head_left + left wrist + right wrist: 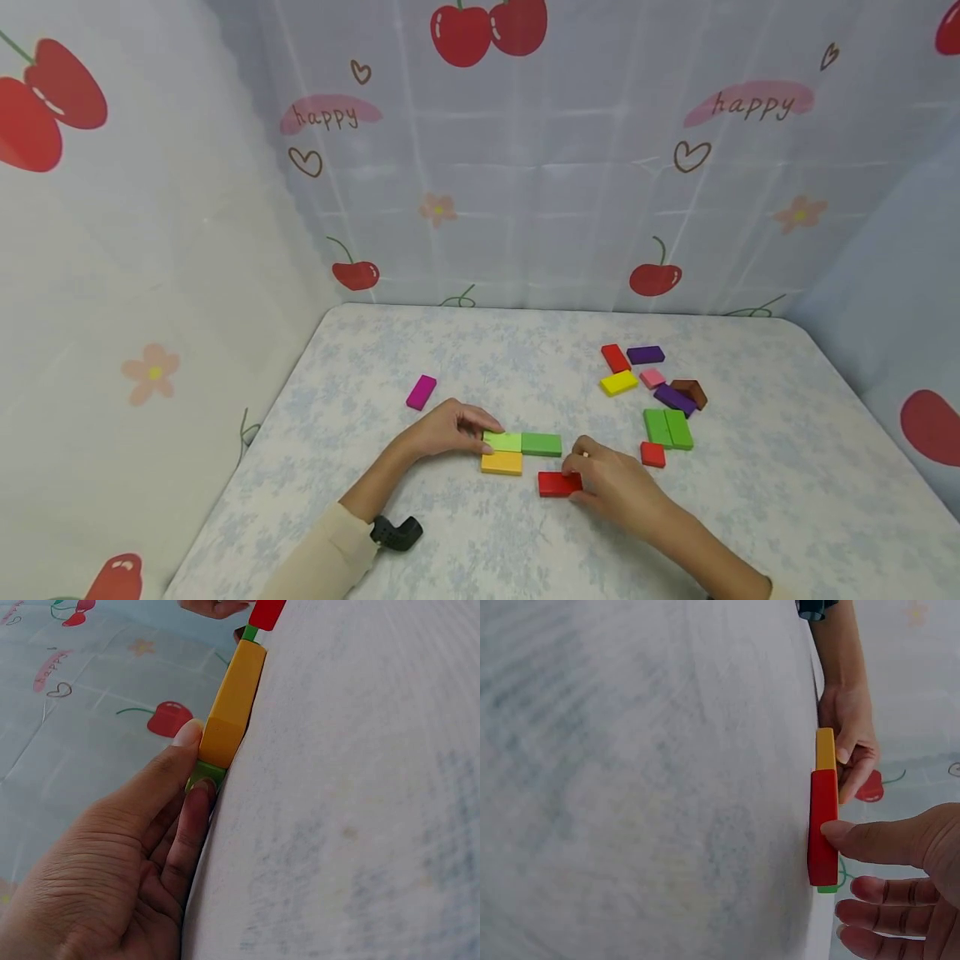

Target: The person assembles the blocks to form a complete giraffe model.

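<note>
A light green block [502, 442] and a darker green block [542, 445] lie end to end on the table, with a yellow-orange block [501, 463] against the light green one's near side. My left hand [448, 431] pinches the light green block at its left end, thumb beside the yellow-orange block [234, 705]. To the right, a red block [557, 484] lies closer to me, apart from that group. My right hand [618, 485] holds its right end, with the thumb on the red block [823, 855] in the right wrist view.
A magenta block [422, 392] lies at the back left. Toward the right are several loose blocks: two bright green ones [668, 429], a small red one [652, 454], a yellow one [618, 383], purple ones [646, 355] and a brown one [690, 392]. A printed curtain [525, 167] hangs behind the table.
</note>
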{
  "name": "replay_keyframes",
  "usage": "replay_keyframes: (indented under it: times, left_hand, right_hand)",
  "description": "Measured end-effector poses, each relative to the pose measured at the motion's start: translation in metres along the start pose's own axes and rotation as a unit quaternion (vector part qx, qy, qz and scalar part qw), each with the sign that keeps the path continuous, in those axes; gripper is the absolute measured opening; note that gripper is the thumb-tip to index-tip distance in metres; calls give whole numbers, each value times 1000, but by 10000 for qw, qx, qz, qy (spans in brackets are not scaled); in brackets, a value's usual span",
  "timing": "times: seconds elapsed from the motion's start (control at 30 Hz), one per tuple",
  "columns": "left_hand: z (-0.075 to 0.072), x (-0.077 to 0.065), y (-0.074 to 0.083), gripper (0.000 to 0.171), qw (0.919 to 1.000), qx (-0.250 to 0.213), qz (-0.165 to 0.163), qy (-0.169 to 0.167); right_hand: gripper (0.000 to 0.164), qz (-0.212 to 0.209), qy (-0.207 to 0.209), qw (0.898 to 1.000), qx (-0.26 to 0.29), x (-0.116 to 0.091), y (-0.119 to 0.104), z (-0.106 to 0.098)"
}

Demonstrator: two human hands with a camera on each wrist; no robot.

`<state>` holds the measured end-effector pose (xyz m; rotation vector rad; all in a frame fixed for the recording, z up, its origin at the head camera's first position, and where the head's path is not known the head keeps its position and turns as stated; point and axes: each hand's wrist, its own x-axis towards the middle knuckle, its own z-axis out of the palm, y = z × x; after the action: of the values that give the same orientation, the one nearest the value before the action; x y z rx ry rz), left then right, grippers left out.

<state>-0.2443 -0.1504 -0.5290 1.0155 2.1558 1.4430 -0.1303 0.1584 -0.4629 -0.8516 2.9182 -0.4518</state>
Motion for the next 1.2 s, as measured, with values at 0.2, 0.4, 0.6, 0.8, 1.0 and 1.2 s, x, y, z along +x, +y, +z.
replay_keyframes:
  times: [0.2, 0.4, 0.6, 0.8, 1.0, 1.2]
  left_hand:
    - [0, 0, -1, 32, 10000, -2, -6, -8]
    - [-1, 0, -2, 32, 10000, 56, 24, -14]
    - [0, 0, 1, 32, 10000, 6, -1, -13]
    - [0, 1, 0, 32, 10000, -32, -15, 12]
    - [0, 1, -1, 32, 10000, -5, -29, 13]
    - [0, 0, 1, 32, 10000, -9, -33, 19]
  right_hand:
    - [23, 31, -99, 9996, -254, -3, -4, -3]
    - [21, 124, -196, 9997, 22, 0, -1, -5]
    - [20, 312, -228, 9992, -50, 7, -1, -5]
    - [19, 409, -209, 9989, -77, 17, -3, -3]
    - [17, 268, -158, 9995, -24, 22, -3, -4]
    - [16, 159, -84, 9998, -101, 25, -4, -3]
